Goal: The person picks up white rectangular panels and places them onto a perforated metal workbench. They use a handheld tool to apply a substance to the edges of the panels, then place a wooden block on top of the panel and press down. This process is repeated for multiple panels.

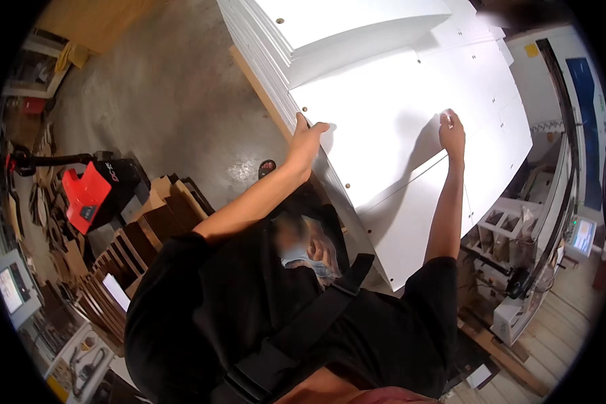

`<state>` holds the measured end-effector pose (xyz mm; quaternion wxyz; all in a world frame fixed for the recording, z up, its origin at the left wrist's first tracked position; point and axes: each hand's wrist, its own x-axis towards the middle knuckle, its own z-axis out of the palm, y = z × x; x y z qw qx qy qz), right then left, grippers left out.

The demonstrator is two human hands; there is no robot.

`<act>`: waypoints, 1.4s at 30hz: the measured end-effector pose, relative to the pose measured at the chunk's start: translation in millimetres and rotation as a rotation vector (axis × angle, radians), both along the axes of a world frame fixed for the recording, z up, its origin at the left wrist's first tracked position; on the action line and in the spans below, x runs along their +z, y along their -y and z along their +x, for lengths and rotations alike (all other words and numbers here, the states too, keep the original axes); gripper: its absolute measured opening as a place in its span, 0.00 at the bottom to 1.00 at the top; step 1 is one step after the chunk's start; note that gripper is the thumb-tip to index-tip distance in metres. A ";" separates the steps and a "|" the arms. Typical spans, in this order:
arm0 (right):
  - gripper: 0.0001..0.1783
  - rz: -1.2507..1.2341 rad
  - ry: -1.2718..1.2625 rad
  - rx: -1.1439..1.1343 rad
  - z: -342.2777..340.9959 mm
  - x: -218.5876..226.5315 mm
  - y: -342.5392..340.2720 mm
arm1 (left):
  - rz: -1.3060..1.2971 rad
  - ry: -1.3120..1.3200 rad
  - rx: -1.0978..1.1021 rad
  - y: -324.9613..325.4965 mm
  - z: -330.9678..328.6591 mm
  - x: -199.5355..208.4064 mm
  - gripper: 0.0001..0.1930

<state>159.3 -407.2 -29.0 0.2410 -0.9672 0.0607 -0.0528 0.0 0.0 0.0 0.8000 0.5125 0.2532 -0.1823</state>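
A stack of white panels point(377, 148) with small round holes along its near-left edge lies in front of me. At that edge is my left hand point(306, 147), its thumb and index finger spread apart, the thumb over the top panel; its other fingers are hidden. My right hand point(453, 137) is farther right above the panels, fingers curled together. Something small and whitish shows at its fingertips, too bright to make out. Across the far part lies another white panel point(357, 20), raised above the rest.
To the left stands a red and black pallet truck point(91, 195) beside upright brown boards point(141, 249). A machine point(518, 269) with a small screen point(581, 236) is on the right. Another screen point(10, 286) stands at the far left. A wooden strip point(259, 87) runs under the stack.
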 end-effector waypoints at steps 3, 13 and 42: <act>0.29 -0.041 -0.060 0.082 13.5 -17.7 -21.1 | 0.018 -0.055 0.020 -5.6 -9.8 8.2 0.54; 0.25 -0.033 -0.046 0.148 45.5 -8.0 2.0 | -0.019 -0.066 0.044 10.6 1.1 30.2 0.54; 0.34 0.197 0.234 -0.430 -117.6 -1.0 -29.4 | 0.324 0.485 0.734 -103.2 118.7 -126.5 0.28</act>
